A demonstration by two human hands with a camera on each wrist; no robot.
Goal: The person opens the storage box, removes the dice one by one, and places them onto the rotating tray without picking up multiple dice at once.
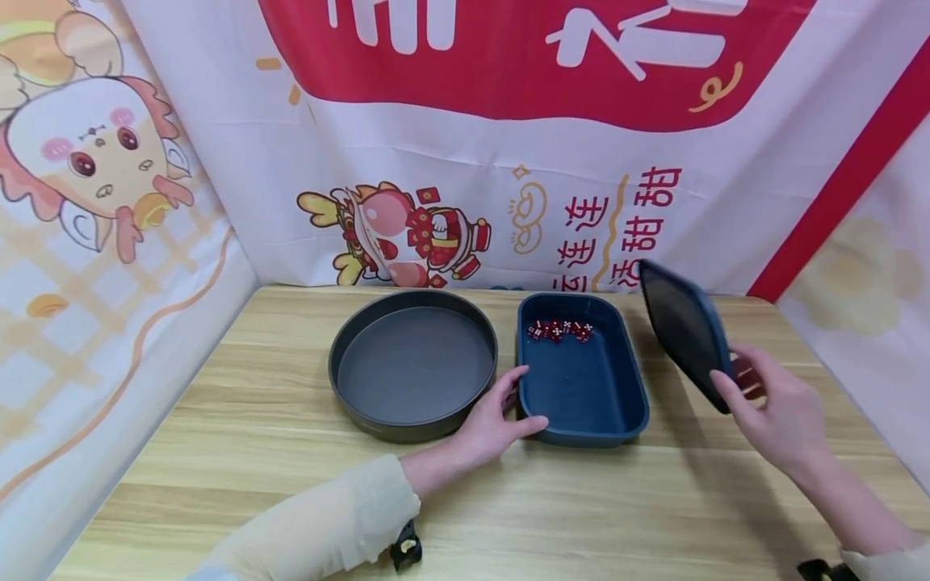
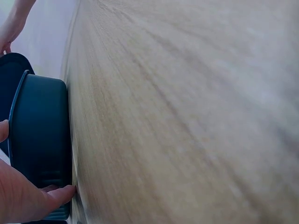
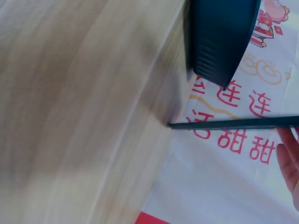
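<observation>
A deep blue rectangular container [image 1: 584, 387] stands on the table with small red dice [image 1: 558, 330] clustered at its far end. My left hand [image 1: 485, 428] grips its near left side, thumb over the rim and fingers along the outer wall. In the left wrist view, fingers [image 2: 58, 196] lie low on that wall. To the right, my right hand [image 1: 777, 403] pinches a thin dark lid [image 1: 686, 331] by its near edge. The lid is tilted steeply and appears edge-on in the right wrist view, beside the container's ribbed outer wall [image 3: 224, 37].
A round dark grey pan [image 1: 417, 363] sits just left of the container, close to my left hand. The light wooden table [image 1: 240, 452] ends at a printed cloth [image 1: 465, 145] behind, with more cloth on both sides.
</observation>
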